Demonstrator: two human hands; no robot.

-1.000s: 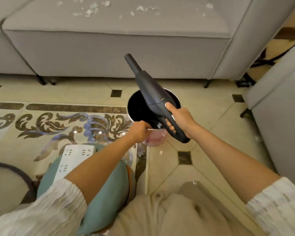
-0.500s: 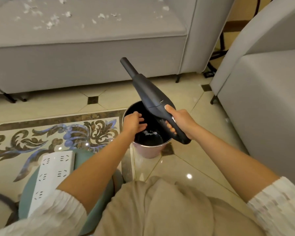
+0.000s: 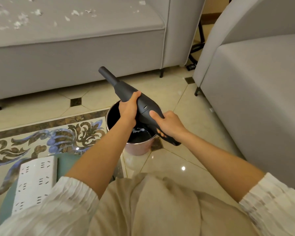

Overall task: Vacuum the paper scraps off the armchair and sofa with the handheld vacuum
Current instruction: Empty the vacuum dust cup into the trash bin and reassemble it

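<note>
At frame centre, the handheld vacuum [image 3: 126, 94] was held over the bin [image 3: 140, 147], nozzle angled to the upper left. Its handle was gripped by the right hand [image 3: 167, 125], its body clasped by the left hand [image 3: 129, 106]. Paper scraps [image 3: 22, 17] lay on the sofa [image 3: 75, 53], upper left.

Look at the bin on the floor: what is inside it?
Inside the bin is a dark lining with some white scraps at the bottom. The vacuum, gripped by the left hand and right hand, hides much of the inside.
</note>
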